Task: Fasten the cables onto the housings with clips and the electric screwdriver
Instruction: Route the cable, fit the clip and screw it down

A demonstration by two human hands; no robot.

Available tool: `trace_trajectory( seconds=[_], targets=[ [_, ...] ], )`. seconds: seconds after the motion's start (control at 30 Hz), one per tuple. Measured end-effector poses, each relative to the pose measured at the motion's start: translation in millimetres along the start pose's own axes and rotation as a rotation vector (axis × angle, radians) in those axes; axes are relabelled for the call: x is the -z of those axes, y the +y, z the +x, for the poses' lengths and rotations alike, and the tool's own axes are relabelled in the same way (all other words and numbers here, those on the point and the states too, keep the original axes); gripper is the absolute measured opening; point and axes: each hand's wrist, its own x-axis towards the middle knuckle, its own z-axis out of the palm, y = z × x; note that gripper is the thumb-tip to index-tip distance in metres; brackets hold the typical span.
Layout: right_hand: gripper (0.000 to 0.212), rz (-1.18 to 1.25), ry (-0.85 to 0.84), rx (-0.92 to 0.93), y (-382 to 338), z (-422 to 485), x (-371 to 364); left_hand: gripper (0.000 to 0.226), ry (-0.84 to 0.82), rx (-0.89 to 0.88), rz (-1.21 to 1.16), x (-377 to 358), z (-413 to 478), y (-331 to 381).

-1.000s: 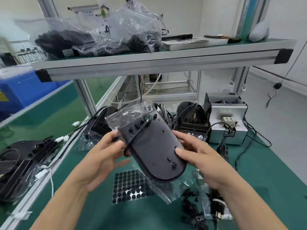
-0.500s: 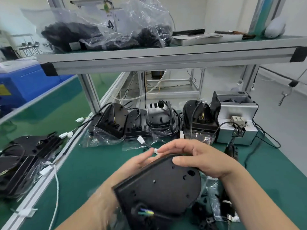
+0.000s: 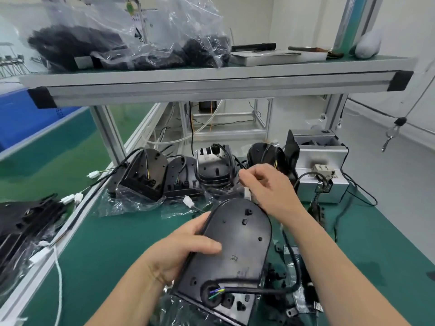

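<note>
A black arch-shaped housing (image 3: 237,245) lies flat side up over the green bench, rounded end away from me. My left hand (image 3: 186,252) grips its left edge, thumb on top. A black cable (image 3: 256,290) leaves a grommet hole near the housing's straight end, with coloured wires showing, and runs right. My right hand (image 3: 266,187) is raised beyond the housing's rounded end, fingers pinched around a thin wire with a white connector. The electric screwdriver (image 3: 315,208) lies on the bench to the right, partly hidden by my right arm. Small black clips (image 3: 277,276) lie beside the housing.
Several more housings in plastic bags (image 3: 179,177) stand in a row at the back of the bench. A grey metal box (image 3: 320,170) sits at the back right. An overhead shelf (image 3: 211,83) carries bags of black parts. More black parts (image 3: 26,222) lie on the left bench.
The housing has turned so that its rounded end points away from me. My right hand left the housing and rose past its far end, pinching the wire.
</note>
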Motion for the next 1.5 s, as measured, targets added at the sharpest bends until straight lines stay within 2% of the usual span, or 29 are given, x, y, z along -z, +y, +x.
trace_trajectory(
  seconds=[0.03, 0.07, 0.13, 0.17, 0.23, 0.33, 0.4, 0.5, 0.6, 0.7, 0.77, 0.83, 0.93, 0.97, 1.03, 1.07, 1.1, 1.2, 1.3, 1.37, 1.4, 1.43, 1.5],
  targets=[
    [0.039, -0.185, 0.101, -0.044, 10.5, 3.8, 0.8, 0.070, 0.033, 0.000, -0.037, 3.9, -1.7, -5.8],
    [0.038, -0.352, 0.125, -0.123, 19.7, 5.7, 1.8, 0.070, 0.078, -0.003, -0.062, 4.6, -5.0, -8.8],
    [0.032, -0.568, 0.016, -0.315, 33.7, 3.2, -0.5, 0.068, 0.156, -0.032, -0.115, 6.8, -14.2, -14.6],
    [0.031, -0.590, -0.030, -0.356, 38.2, 2.9, -3.5, 0.068, 0.189, -0.042, -0.144, 7.9, -19.1, -17.3],
    [0.029, -0.515, 0.004, -0.324, 40.1, 3.8, -8.3, 0.073, 0.255, -0.045, -0.196, 8.3, -30.1, -24.0],
    [0.031, -0.322, 0.299, -0.130, 26.9, 6.2, -5.4, 0.076, 0.329, -0.056, -0.210, 3.0, -46.7, -40.0],
    [0.028, -0.209, 0.433, 0.002, 11.8, 8.4, 0.2, 0.077, 0.376, -0.038, -0.176, -4.5, -57.8, -53.5],
    [0.027, -0.164, 0.481, 0.166, -8.6, 12.5, 3.9, 0.073, 0.457, 0.020, -0.109, -16.2, -68.8, -72.8],
    [0.031, -0.090, 0.439, 0.206, -22.2, 16.3, 2.4, 0.064, 0.542, 0.027, -0.055, -28.2, -72.2, -79.6],
    [0.032, -0.057, 0.393, 0.279, -31.7, 8.1, -7.5, 0.055, 0.652, 0.057, 0.174, -34.2, -71.3, -79.0],
    [0.033, -0.070, 0.384, 0.345, -34.7, -2.6, -16.4, 0.046, 0.730, 0.019, 0.512, -37.8, -73.5, -73.5],
    [0.034, -0.071, 0.355, 0.387, -35.2, -12.9, -25.0, 0.043, 0.725, 0.033, 0.843, -37.8, -78.0, -68.7],
    [0.037, -0.039, 0.243, 0.436, -37.6, -27.7, -40.7, 0.041, 0.718, 0.033, 0.913, -37.2, -82.6, -69.7],
    [0.037, -0.031, 0.193, 0.463, -40.0, -32.7, -46.7, 0.045, 0.775, -0.001, 0.936, -35.0, -83.3, -70.9],
    [0.037, -0.016, 0.064, 0.549, -46.4, -43.8, -61.0, 0.056, 0.935, -0.220, 0.859, -32.4, -86.2, -65.0],
    [0.036, -0.020, -0.011, 0.594, -50.5, -49.1, -70.0, 0.062, 0.940, -0.300, 0.729, -31.8, -88.4, -59.1],
    [0.037, -0.033, -0.089, 0.618, -55.5, -53.9, -80.1, 0.067, 0.865, -0.318, 0.563, -31.6, -89.5, -51.2],
    [0.036, -0.032, -0.291, 0.612, -71.1, -59.2, -109.0, 0.079, 0.474, -0.214, 0.102, -37.8, -87.4, -29.1],
    [0.025, 0.130, -0.478, 0.471, -81.8, -50.5, -117.5, 0.075, 0.404, -0.222, -0.219, -39.2, -80.6, -21.0],
    [0.021, 0.297, -0.547, 0.320, -83.5, -42.5, -110.4, 0.049, 0.469, -0.301, -0.361, -34.5, -77.1, -17.8],
    [0.021, 0.368, -0.515, 0.255, -81.2, -39.2, -104.6, 0.034, 0.547, -0.314, -0.363, -30.0, -77.4, -15.2],
    [0.021, 0.404, -0.451, 0.211, -76.3, -36.3, -97.6, 0.032, 0.639, -0.316, -0.355, -22.3, -79.2, -12.5],
    [0.021, 0.332, -0.359, 0.149, -58.9, -32.4, -85.0, 0.042, 0.797, -0.311, -0.416, -0.5, -86.4, -7.0]
  ],
)
